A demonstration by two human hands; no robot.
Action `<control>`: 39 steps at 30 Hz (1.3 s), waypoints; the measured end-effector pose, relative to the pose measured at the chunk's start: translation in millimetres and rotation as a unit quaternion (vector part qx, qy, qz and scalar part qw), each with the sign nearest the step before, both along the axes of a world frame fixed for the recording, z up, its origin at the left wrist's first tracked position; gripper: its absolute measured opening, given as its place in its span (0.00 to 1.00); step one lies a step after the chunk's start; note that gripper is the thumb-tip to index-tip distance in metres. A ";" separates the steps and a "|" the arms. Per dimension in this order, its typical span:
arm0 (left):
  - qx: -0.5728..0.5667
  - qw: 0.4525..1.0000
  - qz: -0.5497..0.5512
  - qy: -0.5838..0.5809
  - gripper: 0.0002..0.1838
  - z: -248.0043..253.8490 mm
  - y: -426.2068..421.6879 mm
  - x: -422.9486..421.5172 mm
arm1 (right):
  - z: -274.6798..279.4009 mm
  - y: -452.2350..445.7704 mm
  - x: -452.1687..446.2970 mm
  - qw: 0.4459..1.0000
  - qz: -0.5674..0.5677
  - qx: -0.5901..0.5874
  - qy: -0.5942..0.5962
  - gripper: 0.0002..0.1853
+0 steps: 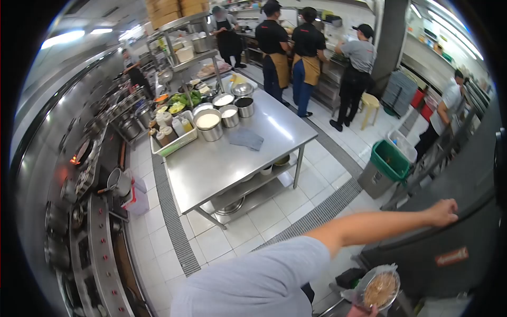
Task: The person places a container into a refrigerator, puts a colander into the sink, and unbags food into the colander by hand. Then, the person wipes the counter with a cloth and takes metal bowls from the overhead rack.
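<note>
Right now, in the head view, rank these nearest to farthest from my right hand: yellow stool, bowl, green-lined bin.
1. Bowl: held in your right hand, bottom right.
2. Green-lined bin: well beyond the bowl, right of centre.
3. Yellow stool: farther back, past the bin.

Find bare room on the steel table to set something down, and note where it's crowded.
The steel table is bare from the gray cloth to the near edge, and from the cloth to the right edge. Either patch looks roomy enough for the held bowl. Beyond the cloth and to its left, metal pots, a bottle basket and leafy greens crowd together.
</note>
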State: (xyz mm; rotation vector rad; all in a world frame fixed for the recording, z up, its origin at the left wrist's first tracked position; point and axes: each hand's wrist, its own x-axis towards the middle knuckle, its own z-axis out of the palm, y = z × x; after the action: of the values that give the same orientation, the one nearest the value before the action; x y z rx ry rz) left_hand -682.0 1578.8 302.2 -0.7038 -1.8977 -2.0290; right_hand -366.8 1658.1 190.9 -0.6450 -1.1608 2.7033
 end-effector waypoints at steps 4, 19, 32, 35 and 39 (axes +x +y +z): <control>0.027 0.999 0.014 -0.025 0.26 47.8 58.2 -48.3 | -21.3 23.5 -37.8 0.996 0.060 -0.062 0.009 0.33; 0.064 0.988 0.094 0.104 0.23 118.6 107.6 -147.7 | -67.3 68.5 -90.1 0.991 0.089 -0.092 0.043 0.30; 0.081 0.971 0.082 0.208 0.18 123.6 40.0 -209.3 | -3.2 -4.1 -142.5 0.996 -0.008 -0.073 0.041 0.34; -0.075 0.833 0.274 0.474 0.15 108.0 -17.2 -253.1 | 11.2 -30.8 -175.5 0.996 -0.004 -0.082 0.045 0.34; 0.015 0.959 0.131 0.253 0.20 108.5 -88.6 -286.2 | 6.1 -63.0 -224.0 0.992 0.007 -0.113 0.057 0.34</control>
State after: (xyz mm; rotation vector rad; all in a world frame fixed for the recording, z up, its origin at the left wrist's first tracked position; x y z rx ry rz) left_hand -968.3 1490.1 410.7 -0.8183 -1.5616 -1.5298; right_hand -590.8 1595.1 197.0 -0.5038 -0.8444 2.8657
